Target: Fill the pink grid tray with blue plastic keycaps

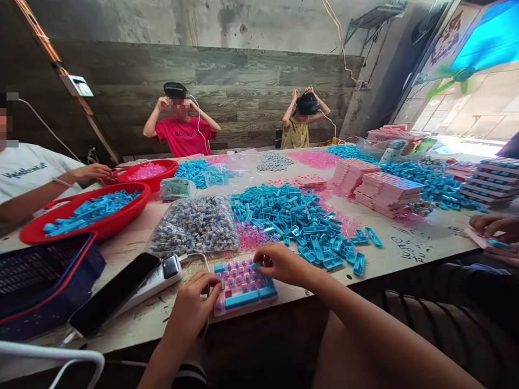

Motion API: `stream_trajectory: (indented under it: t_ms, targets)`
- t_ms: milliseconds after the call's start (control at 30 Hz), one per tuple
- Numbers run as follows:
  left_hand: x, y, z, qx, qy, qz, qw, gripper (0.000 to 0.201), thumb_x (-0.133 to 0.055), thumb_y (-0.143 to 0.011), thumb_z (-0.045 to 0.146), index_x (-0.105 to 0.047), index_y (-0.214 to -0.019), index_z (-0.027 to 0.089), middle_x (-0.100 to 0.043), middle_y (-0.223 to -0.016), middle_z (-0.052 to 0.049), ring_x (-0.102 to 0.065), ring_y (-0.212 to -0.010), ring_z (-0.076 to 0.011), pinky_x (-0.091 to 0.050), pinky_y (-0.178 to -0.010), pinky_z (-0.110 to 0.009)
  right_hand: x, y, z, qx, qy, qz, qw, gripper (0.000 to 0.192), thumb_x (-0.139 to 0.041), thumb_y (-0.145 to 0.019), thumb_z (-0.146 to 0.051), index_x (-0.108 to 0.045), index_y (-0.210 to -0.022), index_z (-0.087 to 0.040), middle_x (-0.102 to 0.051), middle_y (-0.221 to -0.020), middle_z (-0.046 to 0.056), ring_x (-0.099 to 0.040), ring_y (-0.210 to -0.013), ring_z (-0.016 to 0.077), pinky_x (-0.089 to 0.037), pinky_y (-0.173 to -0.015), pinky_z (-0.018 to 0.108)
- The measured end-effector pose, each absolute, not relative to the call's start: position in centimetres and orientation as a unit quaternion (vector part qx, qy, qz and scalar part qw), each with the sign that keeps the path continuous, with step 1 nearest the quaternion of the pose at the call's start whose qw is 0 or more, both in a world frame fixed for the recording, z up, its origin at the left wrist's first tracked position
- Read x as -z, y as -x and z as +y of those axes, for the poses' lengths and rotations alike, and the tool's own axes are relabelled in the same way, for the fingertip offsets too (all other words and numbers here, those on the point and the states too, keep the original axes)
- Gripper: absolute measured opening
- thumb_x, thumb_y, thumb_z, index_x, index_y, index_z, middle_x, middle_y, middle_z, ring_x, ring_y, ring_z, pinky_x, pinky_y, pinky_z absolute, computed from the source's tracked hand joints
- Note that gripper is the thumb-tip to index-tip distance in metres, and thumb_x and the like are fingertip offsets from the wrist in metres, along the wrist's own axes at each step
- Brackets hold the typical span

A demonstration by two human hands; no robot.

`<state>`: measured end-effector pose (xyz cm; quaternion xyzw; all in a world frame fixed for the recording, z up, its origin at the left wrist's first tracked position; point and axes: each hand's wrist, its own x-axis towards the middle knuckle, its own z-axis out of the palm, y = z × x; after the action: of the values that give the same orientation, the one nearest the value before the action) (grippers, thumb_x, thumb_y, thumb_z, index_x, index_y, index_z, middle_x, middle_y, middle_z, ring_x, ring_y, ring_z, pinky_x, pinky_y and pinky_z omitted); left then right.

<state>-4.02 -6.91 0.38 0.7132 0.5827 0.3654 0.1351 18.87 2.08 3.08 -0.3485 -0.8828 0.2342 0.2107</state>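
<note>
A small pink toy keyboard [243, 278] lies at the table's front edge, with clear pink-purple keys and long blue keycaps along its near side. At its left edge, my left hand [197, 300] has thumb and fingers pinched together; a small pale piece shows at the fingertips, too small to name. My right hand [281, 263] reaches over the far right corner, its fingers closed on a blue keycap [255, 266] there. Right behind the keyboard is a heap of loose blue keycaps [284, 208], with pink clear keycaps [251, 236] beside it.
A bag of small switches [197, 224], a phone [115, 292] and a power bank [154, 283] lie left. Farther left are a navy basket [48, 281] and red basins [140, 202]. Stacked pink plates [381, 197] stand right. Co-workers sit around the table.
</note>
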Motion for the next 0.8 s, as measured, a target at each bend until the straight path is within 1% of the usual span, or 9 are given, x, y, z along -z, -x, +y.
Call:
stream_trajectory:
  t_ms: [100, 300, 500, 633, 733, 800]
  targets:
    - [-0.41, 3.95, -6.98, -0.369, -0.706, 0.589, 0.135, 0.017, -0.052, -0.082, 0.027, -0.064, -0.073, 0.02, -0.062, -0.076, -0.002, -0.056, -0.068, -0.0157, -0.043, -0.063, -0.026, -3.21, -18.84, 2.1, -0.239, 0.349, -0.882, 0.208, 0.017, -0.062, -0.068, -0.005, -0.066, -0.082, -0.013, -0.062, -0.072, 0.002, -0.054, -0.061, 0.0096, -0.04, -0.059, 0.019]
    - [-0.42, 3.68, -7.12, -0.376, -0.691, 0.602, 0.136, 0.017, -0.052, -0.08, 0.028, -0.064, -0.072, 0.02, -0.061, -0.074, -0.002, -0.05, -0.059, -0.0141, -0.041, -0.058, -0.026, -3.8, -18.78, 1.84, -0.239, 0.36, -0.88, 0.196, 0.016, -0.063, -0.068, -0.005, -0.066, -0.082, -0.012, -0.062, -0.073, 0.003, -0.054, -0.061, 0.0101, -0.041, -0.059, 0.02]
    - [-0.21, 3.7, -6.93, -0.374, -0.695, 0.597, 0.143, 0.018, -0.05, -0.08, 0.027, -0.064, -0.072, 0.02, -0.062, -0.077, -0.003, -0.055, -0.069, -0.0162, -0.043, -0.063, -0.026, -4.02, -18.75, 1.67, -0.24, 0.361, -0.88, 0.194, 0.016, -0.063, -0.069, -0.005, -0.066, -0.083, -0.012, -0.062, -0.073, 0.003, -0.054, -0.061, 0.0098, -0.04, -0.059, 0.019]
    - [-0.26, 3.79, -6.9, -0.373, -0.696, 0.596, 0.144, 0.019, -0.051, -0.081, 0.029, -0.065, -0.073, 0.02, -0.063, -0.077, -0.003, -0.056, -0.068, -0.0165, -0.044, -0.062, -0.026, -3.92, -18.76, 1.68, -0.237, 0.358, -0.882, 0.195, 0.015, -0.063, -0.068, -0.005, -0.066, -0.082, -0.012, -0.061, -0.072, 0.002, -0.053, -0.061, 0.0097, -0.04, -0.059, 0.019]
    - [-0.39, 3.95, -7.02, -0.371, -0.701, 0.594, 0.139, 0.018, -0.052, -0.081, 0.03, -0.065, -0.074, 0.02, -0.064, -0.076, -0.003, -0.056, -0.067, -0.0164, -0.045, -0.06, -0.026, -3.72, -18.79, 1.75, -0.223, 0.355, -0.885, 0.205, 0.015, -0.062, -0.068, -0.005, -0.066, -0.081, -0.013, -0.06, -0.076, 0.003, -0.053, -0.061, 0.0093, -0.04, -0.06, 0.02]
    - [-0.44, 4.12, -7.12, -0.375, -0.7, 0.593, 0.134, 0.018, -0.052, -0.082, 0.031, -0.066, -0.079, 0.02, -0.065, -0.077, -0.003, -0.055, -0.063, -0.0154, -0.045, -0.058, -0.025, -3.58, -18.81, 1.8, -0.213, 0.354, -0.886, 0.209, 0.016, -0.062, -0.067, -0.005, -0.066, -0.081, -0.013, -0.06, -0.079, 0.003, -0.052, -0.061, 0.0092, -0.04, -0.06, 0.02]
